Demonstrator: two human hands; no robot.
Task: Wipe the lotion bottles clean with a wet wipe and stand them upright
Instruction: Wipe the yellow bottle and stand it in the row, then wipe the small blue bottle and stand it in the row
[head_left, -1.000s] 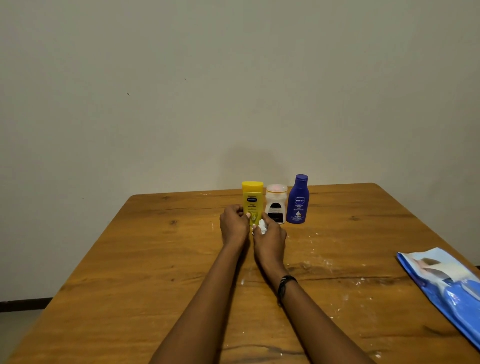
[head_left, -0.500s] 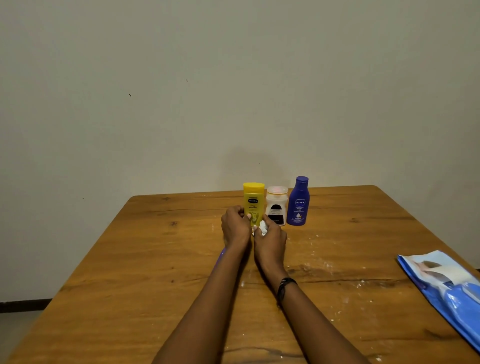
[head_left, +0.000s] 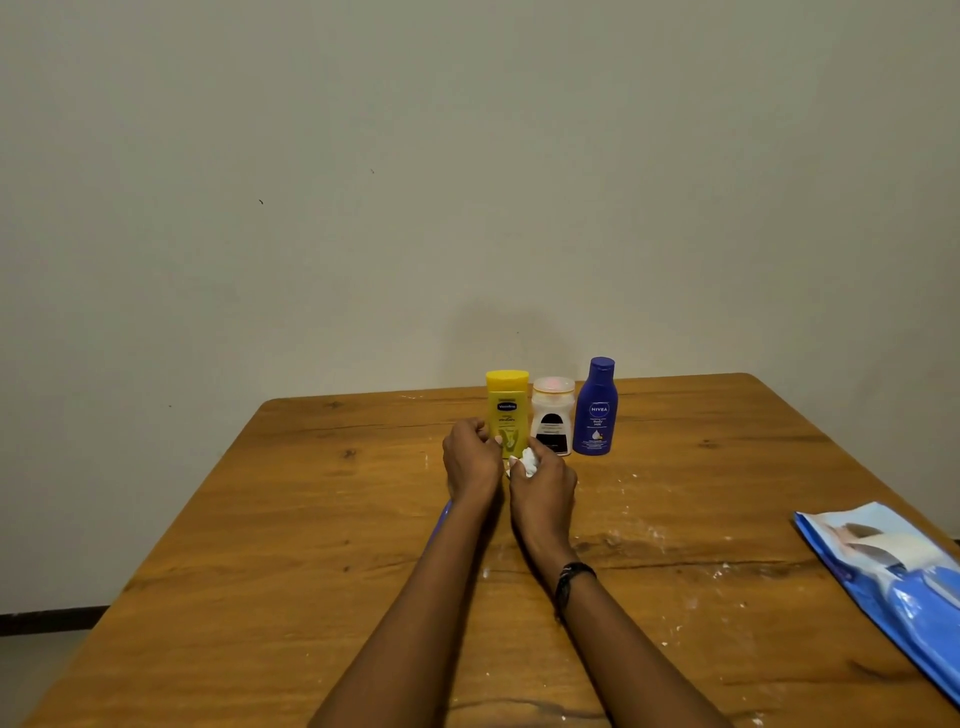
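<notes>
Three lotion bottles stand upright in a row near the far edge of the wooden table (head_left: 322, 519): a yellow bottle (head_left: 507, 402), a white bottle (head_left: 552, 415) with a black label, and a blue bottle (head_left: 598, 408). My left hand (head_left: 470, 462) curls around the lower left part of the yellow bottle, thumb on its front. My right hand (head_left: 543, 486) is closed on a crumpled white wet wipe (head_left: 527, 461) and holds it at the yellow bottle's base, just in front of the white bottle. The base of the yellow bottle is hidden by my hands.
A blue wet-wipe pack (head_left: 893, 577) lies flat at the table's right edge. White smears and specks dot the wood to the right of my arms. A plain wall stands right behind the table. A dark band is on my right wrist.
Both hands stay at the base of the yellow bottle with barely any motion. The view has tilted slightly, so the bottles sit a little lower in the frame.
</notes>
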